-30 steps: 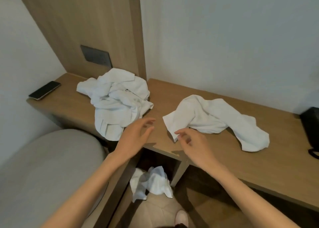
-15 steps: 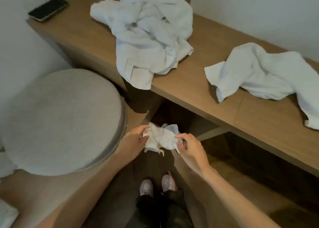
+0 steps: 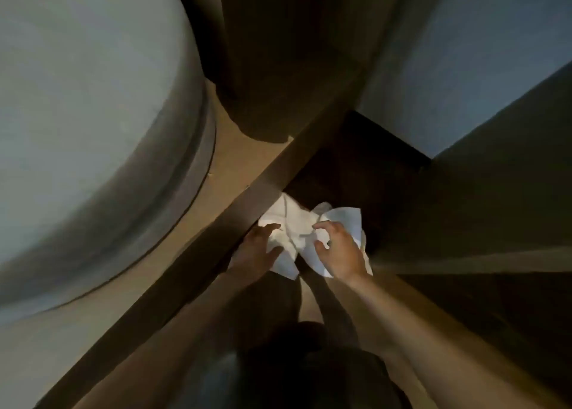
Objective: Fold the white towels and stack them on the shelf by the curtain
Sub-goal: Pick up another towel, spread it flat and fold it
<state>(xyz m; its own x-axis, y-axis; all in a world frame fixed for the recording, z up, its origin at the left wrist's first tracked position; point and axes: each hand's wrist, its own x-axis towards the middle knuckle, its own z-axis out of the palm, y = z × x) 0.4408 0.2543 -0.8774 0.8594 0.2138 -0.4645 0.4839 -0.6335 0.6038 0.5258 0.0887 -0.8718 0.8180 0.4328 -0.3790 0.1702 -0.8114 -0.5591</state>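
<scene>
A crumpled white towel point(image 3: 298, 224) lies on the floor in the dim space under the wooden desk. My left hand point(image 3: 257, 249) holds its left edge between fingers and thumb. My right hand point(image 3: 339, 251) is curled over the right part of the cloth and grips it. The lower edge of the towel hangs between my two wrists. No other towel and no shelf are in view.
A large round grey cushion point(image 3: 77, 124) fills the left side, resting on a wooden platform point(image 3: 198, 223) whose edge runs diagonally beside my left hand. Dark desk panels point(image 3: 464, 223) close in at right, with pale wall point(image 3: 464, 62) above. My dark trousers point(image 3: 309, 365) are below.
My view has dropped low beneath the desk, so the two towels on the desktop and the phone are out of sight. Both hands have closed in on the floor towel.
</scene>
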